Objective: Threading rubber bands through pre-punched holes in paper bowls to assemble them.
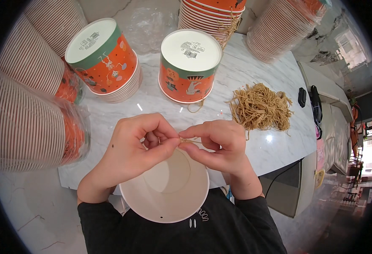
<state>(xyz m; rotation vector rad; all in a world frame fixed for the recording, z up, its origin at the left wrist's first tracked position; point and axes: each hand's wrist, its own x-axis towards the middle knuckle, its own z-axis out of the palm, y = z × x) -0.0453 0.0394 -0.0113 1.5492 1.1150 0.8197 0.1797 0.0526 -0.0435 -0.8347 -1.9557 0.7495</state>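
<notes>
A paper bucket (152, 203), pale inside, stands open in front of my chest, with a small dark hole near its nearest rim. Over its far rim my left hand (137, 146) pinches thumb and forefinger together on a thin tan cord (195, 141). My right hand (222, 146) grips the same cord from the other side, its fingertips almost meeting the left ones. Most of the cord and any knot are hidden by the fingers. To the right lies a loose heap of tan cords (262, 108).
Beyond my hands an orange-and-green bucket (188, 78) stands upside down, a cord loop at its base. A stack of upturned buckets (109, 63) is left of it. Wrapped stacks (33, 122) crowd the far left; another stack (211, 17) stands behind. The marble table (279, 148) ends at right.
</notes>
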